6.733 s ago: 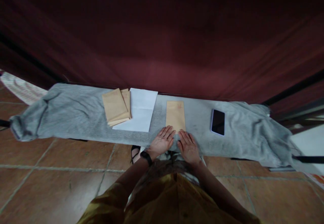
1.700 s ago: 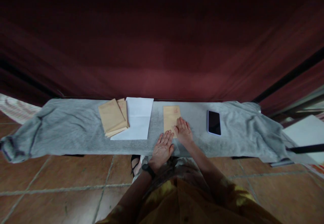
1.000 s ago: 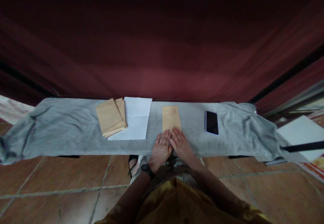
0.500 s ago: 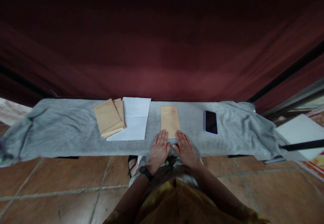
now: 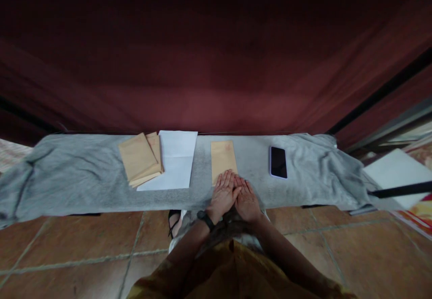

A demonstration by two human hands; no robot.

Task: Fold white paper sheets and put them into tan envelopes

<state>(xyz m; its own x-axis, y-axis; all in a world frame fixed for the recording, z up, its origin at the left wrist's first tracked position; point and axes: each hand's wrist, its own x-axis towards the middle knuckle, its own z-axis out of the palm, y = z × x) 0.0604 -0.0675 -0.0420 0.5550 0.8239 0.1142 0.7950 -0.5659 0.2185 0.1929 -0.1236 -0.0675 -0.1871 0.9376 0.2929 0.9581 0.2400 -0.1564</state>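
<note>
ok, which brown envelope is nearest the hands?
The lone envelope between the white sheet and the smartphone; the other envelopes overlap in a pile, left.

Nothing readable; red print [image 5: 227, 147] on envelope [image 5: 222, 160] blurred.

- Lower centre, I see the left hand [image 5: 222, 195] flat on the lower end of an envelope [image 5: 222, 157].
- Just beside it I see the right hand [image 5: 248, 203], fingers extended.
- Left of centre, I see stacked envelopes [image 5: 138, 157] overlapping white paper [image 5: 177, 157].
- Right of centre, a phone [image 5: 278, 162] lies on grey cloth [image 5: 313, 173].
</note>
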